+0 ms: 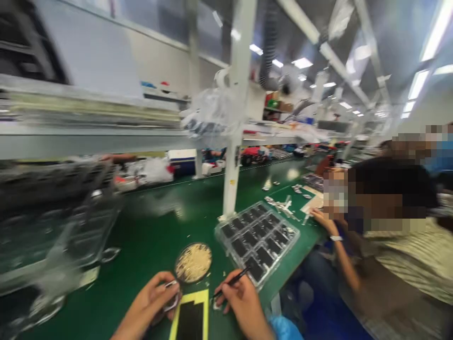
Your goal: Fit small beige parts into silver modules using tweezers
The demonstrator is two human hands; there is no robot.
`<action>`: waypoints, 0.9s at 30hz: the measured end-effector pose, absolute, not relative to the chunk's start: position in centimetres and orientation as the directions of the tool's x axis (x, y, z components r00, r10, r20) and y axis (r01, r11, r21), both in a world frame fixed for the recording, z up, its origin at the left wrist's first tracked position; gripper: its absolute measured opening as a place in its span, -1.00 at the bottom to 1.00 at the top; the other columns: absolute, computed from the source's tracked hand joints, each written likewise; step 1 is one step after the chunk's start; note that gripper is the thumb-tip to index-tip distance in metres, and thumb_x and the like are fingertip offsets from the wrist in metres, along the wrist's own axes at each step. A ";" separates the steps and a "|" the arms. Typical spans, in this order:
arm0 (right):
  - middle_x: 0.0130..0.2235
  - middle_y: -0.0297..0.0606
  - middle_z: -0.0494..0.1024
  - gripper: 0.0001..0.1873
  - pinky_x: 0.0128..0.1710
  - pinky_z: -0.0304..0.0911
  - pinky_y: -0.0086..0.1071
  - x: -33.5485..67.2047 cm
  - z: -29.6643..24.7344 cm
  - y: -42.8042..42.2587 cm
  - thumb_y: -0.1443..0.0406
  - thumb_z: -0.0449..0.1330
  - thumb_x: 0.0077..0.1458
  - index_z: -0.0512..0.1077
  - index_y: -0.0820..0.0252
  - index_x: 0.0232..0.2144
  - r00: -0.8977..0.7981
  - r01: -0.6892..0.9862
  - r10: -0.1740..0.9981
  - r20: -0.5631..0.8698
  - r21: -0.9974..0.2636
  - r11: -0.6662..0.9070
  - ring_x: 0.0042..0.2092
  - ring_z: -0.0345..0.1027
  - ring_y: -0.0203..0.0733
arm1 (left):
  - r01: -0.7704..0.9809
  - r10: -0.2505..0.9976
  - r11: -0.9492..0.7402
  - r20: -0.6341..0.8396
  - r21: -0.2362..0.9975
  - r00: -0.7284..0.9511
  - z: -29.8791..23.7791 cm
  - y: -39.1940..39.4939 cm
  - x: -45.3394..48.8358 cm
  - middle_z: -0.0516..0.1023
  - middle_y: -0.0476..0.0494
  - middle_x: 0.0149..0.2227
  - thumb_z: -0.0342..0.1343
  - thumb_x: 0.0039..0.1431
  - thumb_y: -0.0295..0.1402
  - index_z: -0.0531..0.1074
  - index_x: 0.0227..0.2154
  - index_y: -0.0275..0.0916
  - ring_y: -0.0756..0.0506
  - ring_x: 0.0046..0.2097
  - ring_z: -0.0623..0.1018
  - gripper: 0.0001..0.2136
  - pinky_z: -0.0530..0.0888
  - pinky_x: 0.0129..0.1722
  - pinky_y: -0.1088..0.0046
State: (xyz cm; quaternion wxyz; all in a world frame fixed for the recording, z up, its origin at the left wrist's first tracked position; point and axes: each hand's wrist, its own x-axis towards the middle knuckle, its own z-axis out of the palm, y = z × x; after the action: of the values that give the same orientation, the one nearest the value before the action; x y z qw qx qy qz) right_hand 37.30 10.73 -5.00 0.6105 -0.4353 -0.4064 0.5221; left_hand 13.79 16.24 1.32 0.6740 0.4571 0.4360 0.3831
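Note:
My left hand (150, 302) is closed around a small rounded white-and-dark part (171, 296); its exact kind does not show. My right hand (242, 300) grips dark tweezers (238, 276), their shaft slanting up to the right. A small pale piece (216, 306) lies by the tweezers' lower end; whether it is touched I cannot tell. Between my hands lies a black sheet with a yellow border (206, 311). Just beyond them sits a round dish (178, 276) heaped with small cream-coloured pieces. Ahead of my right hand stands a clear compartment tray (226, 230) with black flat parts inside.
A white post (231, 179) rises from the green table (141, 236) behind the tray. Clear plastic trays (95, 231) are stacked at left. Loose pale scraps (283, 205) lie farther back. At right sits another person, whose hand (323, 219) is over the table. A shelf (106, 141) runs above.

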 end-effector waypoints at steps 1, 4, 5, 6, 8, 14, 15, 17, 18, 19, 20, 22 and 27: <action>-0.30 -0.19 0.59 -0.34 -0.53 0.28 -0.54 37.2 -5.1 10.7 -0.21 0.41 0.03 0.30 0.17 -0.23 0.106 -0.268 0.994 0.023 -0.962 0.051 -0.37 0.51 -0.18 | -0.125 0.920 0.274 -0.222 0.954 0.322 0.9 15.8 13.5 0.49 0.05 -0.52 0.40 0.04 -0.01 0.30 -0.30 -0.23 0.04 -0.55 0.42 -0.53 0.38 -0.55 0.57; -0.29 -0.23 0.58 -0.45 -0.40 0.34 -0.47 37.5 -4.5 10.8 -0.13 0.41 0.11 0.35 0.16 -0.23 0.027 -0.182 1.000 0.008 -0.983 0.013 -0.31 0.49 -0.18 | -0.112 0.910 0.271 -0.217 0.956 0.353 0.2 15.3 14.1 0.50 0.03 -0.50 0.37 0.04 0.04 0.29 -0.27 -0.21 0.00 -0.51 0.43 -0.51 0.42 -0.54 0.52; -0.28 -0.23 0.59 -0.48 -0.35 0.35 -0.44 37.4 -4.1 10.9 -0.12 0.39 0.14 0.38 0.16 -0.23 0.007 -0.140 1.000 0.024 -0.990 0.025 -0.28 0.48 -0.17 | -0.094 0.904 0.276 -0.225 0.957 0.363 0.1 15.1 14.4 0.50 0.02 -0.48 0.36 0.04 0.05 0.30 -0.23 -0.22 -0.02 -0.48 0.44 -0.50 0.44 -0.52 0.51; -0.26 -0.22 0.59 -0.51 -0.30 0.36 -0.42 37.3 -3.8 11.1 -0.11 0.36 0.18 0.40 0.16 -0.23 -0.010 -0.093 0.999 0.047 -0.995 0.046 -0.26 0.48 -0.16 | -0.067 0.898 0.284 -0.241 0.956 0.369 -0.1 14.9 14.7 0.50 0.01 -0.45 0.35 0.04 0.07 0.32 -0.19 -0.22 -0.04 -0.45 0.46 -0.48 0.46 -0.50 0.49; -0.22 -0.23 0.59 -0.58 -0.24 0.37 -0.38 36.9 -3.4 11.5 -0.08 0.32 0.24 0.45 0.15 -0.21 -0.044 -0.002 0.995 0.089 -0.996 0.089 -0.23 0.48 -0.14 | 0.011 0.890 0.292 -0.276 0.956 0.362 -0.5 14.2 15.1 0.52 -0.04 -0.39 0.32 0.04 0.09 0.35 -0.15 -0.24 -0.07 -0.39 0.49 -0.46 0.51 -0.46 0.45; -0.18 -0.30 0.58 -0.75 -0.18 0.36 -0.38 36.3 -3.8 12.2 0.05 0.24 0.35 0.49 0.08 -0.17 -0.081 0.183 0.990 0.111 -0.975 0.125 -0.19 0.48 -0.16 | 0.263 0.903 0.174 -0.261 0.949 0.342 -1.9 13.3 15.2 0.56 -0.09 -0.37 0.13 0.27 -0.12 0.41 -0.14 -0.23 -0.08 -0.41 0.51 -0.72 0.51 -0.44 0.48; -0.17 -0.30 0.57 -0.77 -0.18 0.36 -0.38 36.3 -3.8 12.1 0.07 0.23 0.35 0.49 0.08 -0.16 -0.088 0.189 0.990 0.112 -0.974 0.127 -0.19 0.48 -0.16 | 0.266 0.902 0.173 -0.261 0.948 0.345 -2.0 13.3 15.1 0.55 -0.08 -0.37 0.11 0.29 -0.15 0.41 -0.13 -0.22 -0.08 -0.41 0.52 -0.74 0.51 -0.44 0.49; -0.17 -0.31 0.57 -0.80 -0.19 0.35 -0.39 36.4 -3.6 12.0 0.10 0.22 0.36 0.49 0.07 -0.16 -0.102 0.202 0.989 0.108 -0.971 0.127 -0.20 0.48 -0.17 | 0.258 0.896 0.184 -0.270 0.949 0.354 -1.9 13.3 15.1 0.54 -0.07 -0.37 0.09 0.30 -0.17 0.40 -0.12 -0.22 -0.09 -0.39 0.51 -0.76 0.53 -0.43 0.48; -0.17 -0.31 0.57 -0.81 -0.19 0.35 -0.39 36.4 -3.5 11.9 0.11 0.22 0.36 0.50 0.07 -0.16 -0.108 0.213 0.989 0.105 -0.969 0.126 -0.20 0.48 -0.17 | 0.253 0.893 0.192 -0.276 0.948 0.357 -1.8 13.3 15.1 0.53 -0.07 -0.37 0.08 0.30 -0.17 0.40 -0.11 -0.22 -0.09 -0.38 0.51 -0.76 0.55 -0.42 0.47; -0.17 -0.31 0.57 -0.82 -0.19 0.35 -0.39 36.4 -3.4 11.9 0.12 0.22 0.36 0.50 0.06 -0.16 -0.110 0.225 0.989 0.103 -0.966 0.126 -0.20 0.48 -0.17 | 0.246 0.888 0.202 -0.284 0.948 0.361 -1.7 13.3 15.1 0.53 -0.07 -0.37 0.08 0.30 -0.16 0.40 -0.11 -0.22 -0.09 -0.38 0.51 -0.76 0.55 -0.42 0.47; -0.18 -0.31 0.58 -0.83 -0.18 0.34 -0.38 36.4 -3.3 11.9 0.12 0.22 0.36 0.51 0.06 -0.16 -0.111 0.234 0.989 0.102 -0.964 0.126 -0.20 0.48 -0.16 | 0.239 0.885 0.213 -0.290 0.947 0.364 -1.6 13.3 15.1 0.53 -0.07 -0.37 0.08 0.30 -0.16 0.40 -0.11 -0.22 -0.10 -0.37 0.51 -0.75 0.56 -0.41 0.46; -0.19 -0.31 0.58 -0.84 -0.16 0.35 -0.37 36.3 -3.3 12.0 0.14 0.23 0.35 0.50 0.07 -0.19 -0.109 0.213 0.990 0.091 -0.970 0.112 -0.19 0.49 -0.15 | 0.224 0.882 0.233 -0.302 0.946 0.362 -1.4 13.3 15.2 0.53 -0.08 -0.36 0.09 0.30 -0.16 0.40 -0.11 -0.22 -0.10 -0.36 0.51 -0.75 0.57 -0.40 0.45; -0.22 -0.28 0.61 -0.83 -0.19 0.39 -0.34 36.3 -2.8 12.1 0.16 0.31 0.30 0.44 0.08 -0.23 -0.062 -0.049 0.996 0.067 -0.997 0.064 -0.21 0.51 -0.11 | 0.214 0.883 0.247 -0.310 0.945 0.352 -1.6 13.3 15.2 0.53 -0.07 -0.37 0.10 0.29 -0.19 0.39 -0.12 -0.22 -0.10 -0.36 0.51 -0.77 0.57 -0.41 0.44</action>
State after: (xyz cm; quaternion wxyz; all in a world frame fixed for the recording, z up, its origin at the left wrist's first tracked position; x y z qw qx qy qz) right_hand 36.32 12.09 -2.78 0.5118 -0.4551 -0.5198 0.5106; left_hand 15.23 13.34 -1.63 0.6117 0.5496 0.4992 0.2732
